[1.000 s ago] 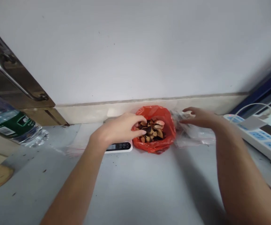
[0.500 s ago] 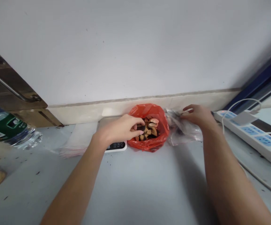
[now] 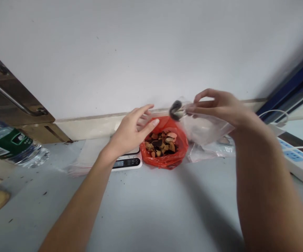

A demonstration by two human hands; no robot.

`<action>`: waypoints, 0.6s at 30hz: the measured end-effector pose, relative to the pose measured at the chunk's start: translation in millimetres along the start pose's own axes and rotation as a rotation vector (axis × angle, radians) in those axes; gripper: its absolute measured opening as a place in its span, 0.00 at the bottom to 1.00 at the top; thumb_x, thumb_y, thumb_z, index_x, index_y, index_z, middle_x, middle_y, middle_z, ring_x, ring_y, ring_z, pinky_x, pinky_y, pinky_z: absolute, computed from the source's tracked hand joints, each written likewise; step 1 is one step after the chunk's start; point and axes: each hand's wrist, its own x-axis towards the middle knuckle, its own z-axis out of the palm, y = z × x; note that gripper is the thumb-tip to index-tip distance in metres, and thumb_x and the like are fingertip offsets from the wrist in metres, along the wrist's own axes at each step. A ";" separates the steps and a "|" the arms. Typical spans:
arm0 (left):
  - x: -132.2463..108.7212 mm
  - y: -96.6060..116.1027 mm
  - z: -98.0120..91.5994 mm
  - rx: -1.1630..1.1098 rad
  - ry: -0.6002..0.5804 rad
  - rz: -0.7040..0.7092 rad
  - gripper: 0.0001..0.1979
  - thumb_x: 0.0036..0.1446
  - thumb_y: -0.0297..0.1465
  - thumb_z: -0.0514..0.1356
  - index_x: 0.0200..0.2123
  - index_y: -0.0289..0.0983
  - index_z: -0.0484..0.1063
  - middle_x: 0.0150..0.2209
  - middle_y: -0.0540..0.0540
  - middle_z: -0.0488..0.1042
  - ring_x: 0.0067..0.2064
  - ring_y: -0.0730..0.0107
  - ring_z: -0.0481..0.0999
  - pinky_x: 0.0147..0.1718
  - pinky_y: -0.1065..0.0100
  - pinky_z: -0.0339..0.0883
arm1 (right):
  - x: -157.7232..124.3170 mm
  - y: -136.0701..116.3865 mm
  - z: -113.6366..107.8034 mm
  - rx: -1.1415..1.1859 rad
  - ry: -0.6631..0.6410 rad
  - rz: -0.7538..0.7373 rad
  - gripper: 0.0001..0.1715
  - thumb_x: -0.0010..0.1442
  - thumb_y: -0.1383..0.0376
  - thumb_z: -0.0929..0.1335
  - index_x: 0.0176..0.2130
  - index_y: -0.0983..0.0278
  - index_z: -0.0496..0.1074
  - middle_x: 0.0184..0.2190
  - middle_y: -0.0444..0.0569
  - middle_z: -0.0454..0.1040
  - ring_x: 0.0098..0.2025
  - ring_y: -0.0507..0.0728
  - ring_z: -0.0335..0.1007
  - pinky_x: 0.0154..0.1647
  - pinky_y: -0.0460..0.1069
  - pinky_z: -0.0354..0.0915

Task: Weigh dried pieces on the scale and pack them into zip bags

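My right hand [image 3: 216, 105] pinches a clear plastic bag [image 3: 206, 129], raised off the table. At the bag's near end a dark, rounded bundle [image 3: 177, 110] shows; motion blurs it and I cannot tell what it is. My left hand [image 3: 132, 127] is open, fingers apart, above the left rim of a red plastic bag [image 3: 164, 161]. Inside that bag lie dried brown and black pieces [image 3: 161, 143], like dried slices of plant or mushroom. A white digital scale [image 3: 127, 163] stands against the red bag's left side, partly hidden by my left hand.
Left of the scale is a stack of thin white bags [image 3: 88, 157]. A water bottle [image 3: 15, 147] is at far left, near a metal handle [image 3: 12, 96]. More clear bags [image 3: 211, 150] lie right of the red bag. A power strip [image 3: 298, 157] with cables sits at far right.
My right hand has lifted a clear bag up and leftward from the pile. My left hand has risen out of the red bag and spread its fingers.
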 end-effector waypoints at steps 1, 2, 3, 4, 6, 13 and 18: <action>-0.2 0.9 -0.8 -0.041 0.025 0.008 0.26 0.64 0.41 0.60 0.63 0.39 0.70 0.60 0.40 0.74 0.57 0.61 0.76 0.53 0.64 0.72 | -0.9 -4.9 8.4 0.133 -0.147 0.033 0.16 0.50 0.60 0.76 0.33 0.58 0.67 0.32 0.48 0.81 0.32 0.56 0.77 0.32 0.49 0.68; -0.4 1.5 -2.1 -0.079 0.021 0.020 0.23 0.64 0.41 0.60 0.60 0.40 0.71 0.60 0.41 0.75 0.58 0.61 0.75 0.54 0.65 0.71 | -1.2 -7.7 17.0 0.247 -0.284 0.059 0.18 0.47 0.62 0.77 0.32 0.58 0.67 0.29 0.45 0.79 0.30 0.55 0.75 0.31 0.49 0.68; -0.6 1.7 -3.8 -0.113 0.001 0.032 0.20 0.65 0.41 0.59 0.56 0.39 0.74 0.57 0.41 0.76 0.57 0.61 0.76 0.53 0.65 0.72 | -1.1 -8.6 25.7 0.331 -0.397 0.081 0.19 0.45 0.63 0.78 0.32 0.58 0.67 0.27 0.42 0.77 0.28 0.54 0.74 0.31 0.49 0.68; -0.7 1.4 -5.7 -0.140 -0.022 0.044 0.16 0.65 0.42 0.59 0.49 0.39 0.76 0.52 0.42 0.79 0.53 0.62 0.77 0.51 0.66 0.73 | -0.7 -8.1 34.1 0.383 -0.478 0.093 0.19 0.44 0.64 0.79 0.32 0.58 0.68 0.25 0.40 0.75 0.27 0.54 0.72 0.30 0.49 0.68; -0.4 -0.9 -9.5 -0.165 -0.036 0.046 0.15 0.66 0.43 0.58 0.38 0.38 0.76 0.39 0.45 0.80 0.42 0.66 0.79 0.42 0.68 0.74 | 0.6 -4.7 48.0 0.455 -0.546 0.111 0.18 0.45 0.64 0.79 0.31 0.59 0.69 0.25 0.39 0.74 0.26 0.53 0.71 0.30 0.48 0.69; 2.1 -13.4 -18.3 -0.127 0.315 -0.066 0.11 0.63 0.36 0.60 0.28 0.39 0.69 0.27 0.50 0.72 0.30 0.70 0.74 0.28 0.71 0.68 | 10.0 3.4 49.9 0.546 -0.447 0.277 0.35 0.69 0.39 0.59 0.39 0.62 0.79 0.34 0.53 0.82 0.34 0.58 0.78 0.40 0.52 0.74; 2.9 -17.2 -22.7 -0.063 0.390 -0.129 0.10 0.65 0.33 0.58 0.29 0.40 0.66 0.29 0.52 0.72 0.30 0.72 0.74 0.29 0.72 0.68 | 7.8 3.6 40.5 0.342 -0.515 0.154 0.30 0.48 0.39 0.78 0.26 0.63 0.76 0.25 0.47 0.77 0.28 0.54 0.72 0.34 0.50 0.72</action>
